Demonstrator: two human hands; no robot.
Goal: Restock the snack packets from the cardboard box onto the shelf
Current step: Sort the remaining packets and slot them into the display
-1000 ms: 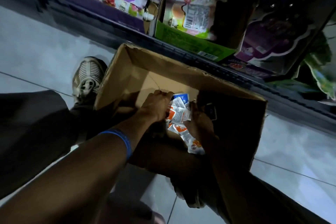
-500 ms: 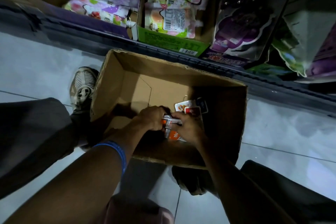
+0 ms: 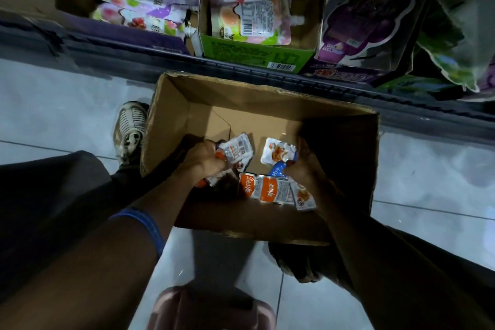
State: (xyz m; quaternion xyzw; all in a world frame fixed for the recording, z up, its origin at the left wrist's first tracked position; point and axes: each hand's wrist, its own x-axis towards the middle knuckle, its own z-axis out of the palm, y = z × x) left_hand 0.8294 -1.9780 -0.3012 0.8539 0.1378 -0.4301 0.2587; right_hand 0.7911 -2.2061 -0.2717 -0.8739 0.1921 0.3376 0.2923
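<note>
Inside cardboard box [image 3: 187,104] — half-hidden snack packets [image 3: 267,190]

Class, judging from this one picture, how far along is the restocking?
Done: cardboard box nearly emptied. In hand: left hand and right hand each grip snack packets inside it. Left: loose packets on the box floor, then carrying everything to the shelf.

I see the cardboard box [image 3: 267,112] on the floor [image 3: 53,115], just before the shelf [image 3: 241,67]. Snack packets [image 3: 270,191] lie inside it at the near side. My left hand [image 3: 203,159] and right hand [image 3: 305,166] are in the box, among the packets. A shoe [image 3: 131,128] sits left of it.
</note>
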